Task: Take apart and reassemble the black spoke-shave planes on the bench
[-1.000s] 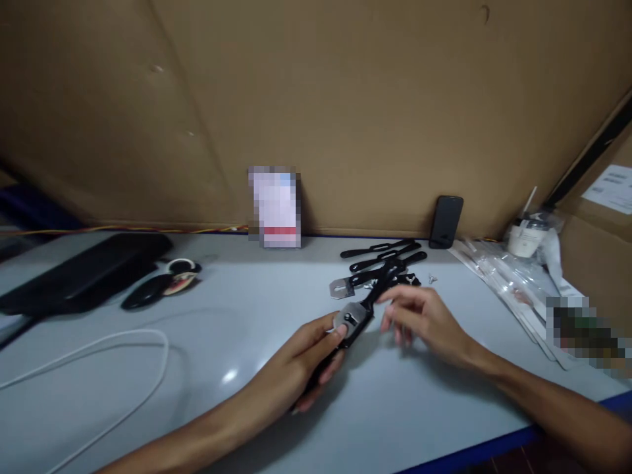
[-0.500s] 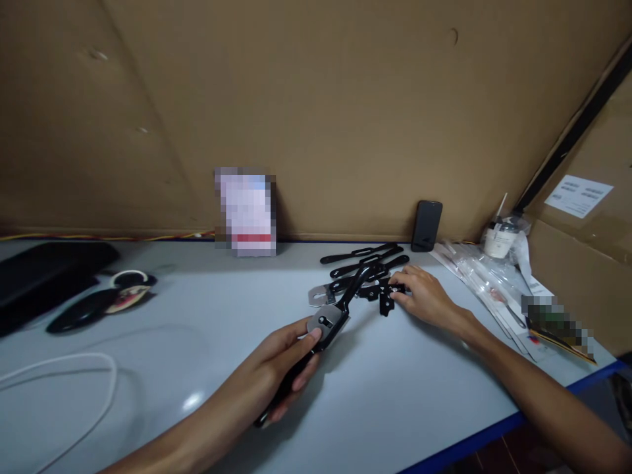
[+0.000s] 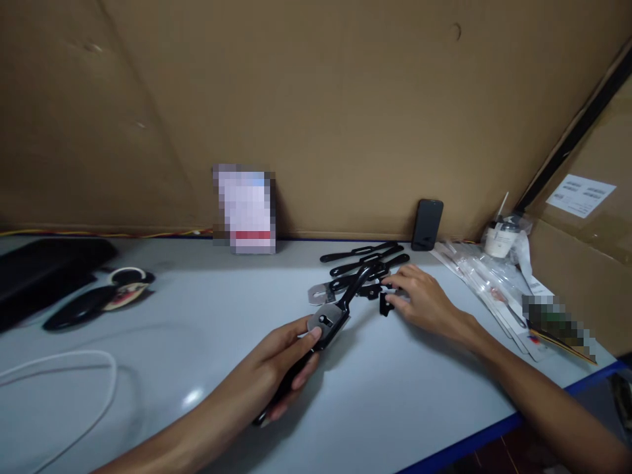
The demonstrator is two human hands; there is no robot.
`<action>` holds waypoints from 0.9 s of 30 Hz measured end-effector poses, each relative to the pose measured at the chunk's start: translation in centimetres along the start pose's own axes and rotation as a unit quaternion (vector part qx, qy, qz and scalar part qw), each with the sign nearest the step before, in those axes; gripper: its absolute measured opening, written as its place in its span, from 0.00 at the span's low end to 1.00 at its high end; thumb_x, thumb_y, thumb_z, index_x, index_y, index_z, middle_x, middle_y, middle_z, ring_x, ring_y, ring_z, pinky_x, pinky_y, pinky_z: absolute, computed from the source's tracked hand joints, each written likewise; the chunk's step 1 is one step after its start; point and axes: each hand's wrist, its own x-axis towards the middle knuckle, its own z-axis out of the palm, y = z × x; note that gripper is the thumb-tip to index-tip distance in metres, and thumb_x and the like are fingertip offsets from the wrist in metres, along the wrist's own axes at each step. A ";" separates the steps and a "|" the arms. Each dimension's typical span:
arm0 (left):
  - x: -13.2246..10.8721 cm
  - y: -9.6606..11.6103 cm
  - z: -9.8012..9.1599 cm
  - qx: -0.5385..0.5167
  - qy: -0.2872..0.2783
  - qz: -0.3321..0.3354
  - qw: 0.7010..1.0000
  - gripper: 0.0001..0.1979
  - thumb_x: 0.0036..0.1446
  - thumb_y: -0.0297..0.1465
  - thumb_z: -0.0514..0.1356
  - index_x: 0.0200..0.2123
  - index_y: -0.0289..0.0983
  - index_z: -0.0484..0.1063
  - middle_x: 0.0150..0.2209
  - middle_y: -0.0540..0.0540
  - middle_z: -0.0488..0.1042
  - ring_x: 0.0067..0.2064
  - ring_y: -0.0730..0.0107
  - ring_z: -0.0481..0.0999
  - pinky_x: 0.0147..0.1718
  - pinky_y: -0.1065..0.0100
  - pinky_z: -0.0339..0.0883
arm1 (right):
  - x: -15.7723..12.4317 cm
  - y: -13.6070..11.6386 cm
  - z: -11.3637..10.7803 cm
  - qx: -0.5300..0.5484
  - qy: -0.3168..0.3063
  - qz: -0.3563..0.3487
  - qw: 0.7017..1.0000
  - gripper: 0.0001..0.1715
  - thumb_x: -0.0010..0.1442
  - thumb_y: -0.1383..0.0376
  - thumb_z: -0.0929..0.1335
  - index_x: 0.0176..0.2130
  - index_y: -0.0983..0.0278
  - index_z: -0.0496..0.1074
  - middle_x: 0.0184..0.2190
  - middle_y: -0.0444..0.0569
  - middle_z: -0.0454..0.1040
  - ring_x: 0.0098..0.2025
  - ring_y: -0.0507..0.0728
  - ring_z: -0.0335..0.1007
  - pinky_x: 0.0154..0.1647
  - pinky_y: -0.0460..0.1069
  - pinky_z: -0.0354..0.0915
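My left hand (image 3: pixel 281 365) is closed around a long black tool with a grey metal plate (image 3: pixel 326 320) at its middle, held low over the white table (image 3: pixel 197 368), thumb pressed on the plate. My right hand (image 3: pixel 419 299) reaches to a heap of black handle parts (image 3: pixel 368 263), its fingertips pinching a small black piece (image 3: pixel 385 303) at the heap's near edge. A loose grey metal plate (image 3: pixel 316 293) lies just left of the heap.
A dark phone (image 3: pixel 427 224) leans on the cardboard wall behind. Clear plastic packets (image 3: pixel 486 280) and a white jar (image 3: pixel 498 240) lie at right. Far left are a black case (image 3: pixel 44 266), a tape roll (image 3: pixel 126 283) and a white cable (image 3: pixel 74 359). The blue table edge (image 3: pixel 474 447) runs near right.
My right hand left the tool held in my left hand, reached back to the heap of black parts and drew slightly nearer with its fingers on a small piece. My left hand kept its hold.
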 end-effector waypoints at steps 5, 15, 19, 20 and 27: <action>0.1 0.1 0.2 0.015 0.001 -0.020 1.000 0.24 0.60 0.55 0.60 0.31 0.42 0.60 0.19 0.60 0.61 0.12 0.81 0.52 0.10 0.76 0.42 | -0.6 -1.2 -0.1 -0.014 -0.047 -0.017 0.999 0.13 0.67 0.66 0.71 0.51 0.62 0.78 0.46 0.54 0.73 0.50 0.63 0.68 0.47 0.57 0.67; -0.3 1.6 0.6 0.048 -0.032 -0.045 0.997 0.26 0.57 0.57 0.60 0.32 0.42 0.59 0.19 0.61 0.59 0.14 0.82 0.52 0.10 0.78 0.44 | -0.8 -0.2 0.4 -0.009 -0.057 -0.035 0.998 0.17 0.65 0.67 0.71 0.53 0.64 0.75 0.48 0.55 0.72 0.51 0.66 0.69 0.49 0.60 0.68; -0.2 1.6 0.7 0.052 -0.035 -0.044 0.997 0.27 0.55 0.58 0.61 0.32 0.42 0.58 0.19 0.61 0.59 0.14 0.82 0.51 0.10 0.78 0.45 | -0.8 -0.2 0.5 0.009 -0.052 -0.041 0.998 0.15 0.65 0.68 0.71 0.52 0.62 0.76 0.47 0.54 0.72 0.51 0.64 0.69 0.49 0.59 0.68; -0.2 1.6 0.7 0.053 -0.035 -0.042 0.997 0.27 0.55 0.58 0.61 0.32 0.42 0.58 0.19 0.61 0.59 0.15 0.82 0.52 0.10 0.78 0.45 | -0.8 -0.2 0.4 0.009 -0.054 -0.038 0.998 0.15 0.65 0.68 0.71 0.52 0.62 0.76 0.47 0.54 0.72 0.50 0.64 0.69 0.49 0.59 0.68; -0.2 1.3 0.6 0.059 -0.020 -0.045 0.997 0.28 0.54 0.61 0.61 0.32 0.42 0.59 0.19 0.60 0.60 0.15 0.81 0.53 0.10 0.78 0.47 | -0.4 -0.3 0.1 0.023 -0.066 -0.020 0.997 0.10 0.62 0.68 0.73 0.45 0.62 0.74 0.45 0.52 0.71 0.51 0.63 0.67 0.50 0.57 0.66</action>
